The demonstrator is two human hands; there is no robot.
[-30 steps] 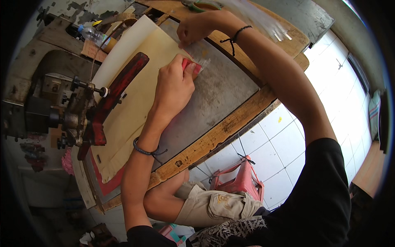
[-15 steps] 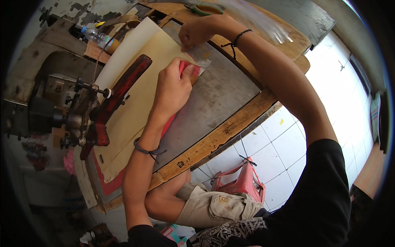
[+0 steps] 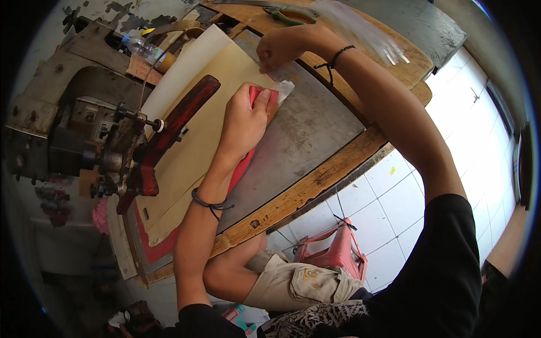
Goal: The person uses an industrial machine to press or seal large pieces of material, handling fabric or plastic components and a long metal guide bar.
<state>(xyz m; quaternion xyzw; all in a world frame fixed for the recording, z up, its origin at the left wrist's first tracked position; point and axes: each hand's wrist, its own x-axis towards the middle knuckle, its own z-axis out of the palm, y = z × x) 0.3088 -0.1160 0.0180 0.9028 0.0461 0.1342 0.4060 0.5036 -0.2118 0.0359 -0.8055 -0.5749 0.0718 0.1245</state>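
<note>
A cream sheet (image 3: 186, 163) lies on the metal-topped table, curled up along its far left side. Red material (image 3: 158, 248) shows from under its near end and along its right edge. My left hand (image 3: 246, 121) is closed on a folded part of the red material (image 3: 272, 101), thumb on top. A bit of crumpled clear plastic film (image 3: 285, 88) sticks out beyond that thumb. Farther off, my right hand (image 3: 279, 48) is closed with curled fingers at the sheet's far right edge; whatever they pinch is hidden.
At left a machine with a red-and-black arm (image 3: 180, 118) reaches over the sheet. Green-handled scissors (image 3: 293, 16) and clear plastic strips (image 3: 366, 28) lie on the wooden board at the back. A plastic bottle (image 3: 141, 48) is behind the machine; a red stool (image 3: 335, 248) stands on the tiles.
The whole view has shifted slightly, so everything sits a little farther right. Both hands keep nearly the same grip and place over the sheet.
</note>
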